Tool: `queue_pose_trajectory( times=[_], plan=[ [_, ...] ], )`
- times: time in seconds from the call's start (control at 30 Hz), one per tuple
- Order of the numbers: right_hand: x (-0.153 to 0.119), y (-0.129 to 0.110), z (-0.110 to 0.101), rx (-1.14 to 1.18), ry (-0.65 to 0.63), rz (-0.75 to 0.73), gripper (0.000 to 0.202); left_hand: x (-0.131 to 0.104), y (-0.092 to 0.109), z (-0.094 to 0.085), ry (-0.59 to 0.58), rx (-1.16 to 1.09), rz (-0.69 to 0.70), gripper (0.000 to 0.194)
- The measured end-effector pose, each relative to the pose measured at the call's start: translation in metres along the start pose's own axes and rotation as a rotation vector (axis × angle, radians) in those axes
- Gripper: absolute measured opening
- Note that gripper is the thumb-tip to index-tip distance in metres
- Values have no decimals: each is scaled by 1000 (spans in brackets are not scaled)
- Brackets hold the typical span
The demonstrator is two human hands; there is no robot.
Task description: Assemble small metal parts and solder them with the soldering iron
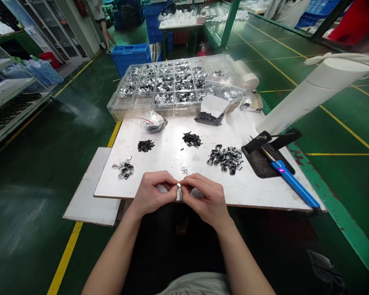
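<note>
My left hand [153, 191] and my right hand [204, 196] meet at the near edge of the white board [166, 155]. Between their fingertips they pinch one tiny metal part [178, 185]. A few thin wire pieces [183, 168] lie just beyond my fingers. Further out on the board lie small heaps: black parts [145, 145], a second pile of black parts [192, 139], silver-and-black clips [226, 157] on the right, and a mixed silver heap [124, 169] on the left.
A clear compartment tray [169, 84] of shiny parts stands at the back, with plastic bags [150, 121] in front. A blue-handled soldering iron [290, 178] rests on a dark stand at right. A white tube [313, 92] leans in; another person [100, 16] stands far off.
</note>
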State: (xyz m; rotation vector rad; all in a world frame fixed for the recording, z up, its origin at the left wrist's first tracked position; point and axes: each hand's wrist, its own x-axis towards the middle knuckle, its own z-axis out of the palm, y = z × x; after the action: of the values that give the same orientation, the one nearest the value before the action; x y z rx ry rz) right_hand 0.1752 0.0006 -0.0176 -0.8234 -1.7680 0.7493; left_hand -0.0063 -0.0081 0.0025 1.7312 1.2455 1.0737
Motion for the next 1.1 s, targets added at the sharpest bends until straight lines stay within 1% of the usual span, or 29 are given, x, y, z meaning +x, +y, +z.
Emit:
queue_pose_trajectory(
  times=[0.27,0.37,0.47,0.63,0.73,0.87,0.93,0.97,1.03,1.1],
  plan=[
    [-1,1,0,46,-10,-29,17,-1,1,1,26,17,24,7],
    [-1,1,0,44,-21,-15,17,-2,0,2,40,23,37,7],
    [1,-1,0,46,9,7,18,-1,0,3,49,12,26,9],
    [5,-5,0,25,50,61,16,4,1,4,5,-68,-62,13],
    [5,-5,1,22,57,73,16,4,0,3,8,-163,-113,21],
    [5,-2,1,64,47,74,18,4,-1,0,-81,-239,-136,23],
    [6,-1,-1,111,6,137,16,5,-3,-1,-104,-280,-156,23],
    [7,-1,-2,152,-22,196,14,5,-3,-1,-102,-301,-172,23],
    [11,-3,-5,281,-83,360,9,5,-5,-2,-89,-341,-207,26],
    [18,-6,-9,419,-131,516,13,4,-6,-2,-66,-384,-230,28]
  ],
)
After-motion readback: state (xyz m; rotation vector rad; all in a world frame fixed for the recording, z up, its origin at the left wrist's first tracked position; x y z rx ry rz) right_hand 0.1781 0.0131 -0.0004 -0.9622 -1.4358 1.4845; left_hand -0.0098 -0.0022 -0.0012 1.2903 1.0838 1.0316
